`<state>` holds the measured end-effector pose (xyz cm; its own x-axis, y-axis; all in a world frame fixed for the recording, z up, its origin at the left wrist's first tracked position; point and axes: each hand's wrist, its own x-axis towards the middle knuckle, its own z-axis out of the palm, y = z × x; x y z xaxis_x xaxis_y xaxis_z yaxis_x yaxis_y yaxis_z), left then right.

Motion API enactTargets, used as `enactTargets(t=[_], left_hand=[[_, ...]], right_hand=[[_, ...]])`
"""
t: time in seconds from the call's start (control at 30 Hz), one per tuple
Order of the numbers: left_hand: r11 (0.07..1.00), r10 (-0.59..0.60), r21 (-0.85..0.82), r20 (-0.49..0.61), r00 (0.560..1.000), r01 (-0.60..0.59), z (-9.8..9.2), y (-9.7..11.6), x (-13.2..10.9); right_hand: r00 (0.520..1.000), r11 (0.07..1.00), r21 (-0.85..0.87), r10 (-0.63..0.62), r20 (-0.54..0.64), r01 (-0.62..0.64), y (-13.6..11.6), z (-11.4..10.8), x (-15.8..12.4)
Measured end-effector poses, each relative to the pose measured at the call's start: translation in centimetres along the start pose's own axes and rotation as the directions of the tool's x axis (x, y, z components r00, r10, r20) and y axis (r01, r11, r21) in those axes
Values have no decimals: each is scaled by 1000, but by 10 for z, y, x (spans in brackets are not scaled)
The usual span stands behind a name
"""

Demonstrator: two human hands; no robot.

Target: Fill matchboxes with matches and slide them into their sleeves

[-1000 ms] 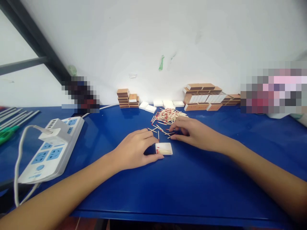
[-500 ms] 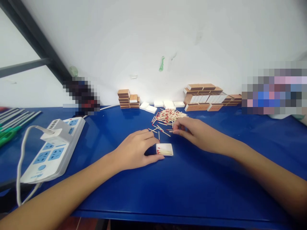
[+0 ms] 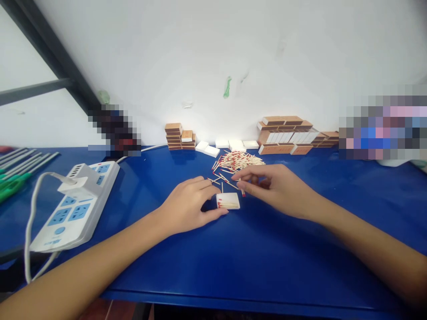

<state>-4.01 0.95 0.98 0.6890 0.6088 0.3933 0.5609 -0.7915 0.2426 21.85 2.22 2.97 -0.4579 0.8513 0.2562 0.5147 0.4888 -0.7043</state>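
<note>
A small white matchbox tray (image 3: 235, 198) lies on the blue table with several red-headed matches along its near side. My left hand (image 3: 190, 205) is around the tray's left end, thumb at the near edge and index finger at the far edge. Just beyond the tray's right end, my right hand (image 3: 271, 186) pinches a match (image 3: 243, 191) between thumb and fingers, its red head pointing down. Whether more than one match is in the pinch is hard to see. A heap of loose matches (image 3: 236, 161) lies behind both hands, with several stray matches (image 3: 222, 187) nearer the tray.
Several empty white trays (image 3: 211, 151) lie by the wall behind the heap. Stacked brown matchboxes stand at left (image 3: 174, 137) and right (image 3: 285, 138). A white power strip (image 3: 78, 209) with a cable and green-handled tools (image 3: 16, 184) occupy the left side.
My right hand has drawn back from the edge of the match heap towards the tray, turning the match so its red head points down. My left hand stays at the tray.
</note>
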Motion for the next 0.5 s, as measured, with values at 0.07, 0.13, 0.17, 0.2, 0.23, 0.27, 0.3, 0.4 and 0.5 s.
enactTargets(t=[0.07,0.13,0.17,0.2,0.23,0.27,0.3,0.4,0.5], left_hand=[[999,-32,7,-11,999,32,0,0,0],[998,-58,13,-23,998,58,0,1,0],[997,-70,13,-29,997,71,0,1,0],[997,-82,11,-38,996,82,0,1,0],[996,-92,9,-47,995,93,0,1,0],[995,-101,5,-56,993,101,0,2,0],[994,-108,3,-65,992,108,0,2,0],[992,-122,7,-66,990,122,0,1,0],[993,-116,7,-42,992,117,0,1,-1]], right_hand=[[997,996,74,56,-52,-52,-4,5,0],[992,988,128,96,-77,-85,-6,14,-2],[991,984,150,112,-79,-99,-7,19,-2],[989,979,169,126,-76,-111,-7,24,-3],[988,975,184,136,-73,-121,-7,29,-4],[987,973,196,143,-73,-126,-7,33,-5],[986,971,202,145,-79,-126,-6,36,-5],[985,978,167,144,-98,-127,-6,40,-7],[993,993,74,99,-68,-94,-6,38,-8]])
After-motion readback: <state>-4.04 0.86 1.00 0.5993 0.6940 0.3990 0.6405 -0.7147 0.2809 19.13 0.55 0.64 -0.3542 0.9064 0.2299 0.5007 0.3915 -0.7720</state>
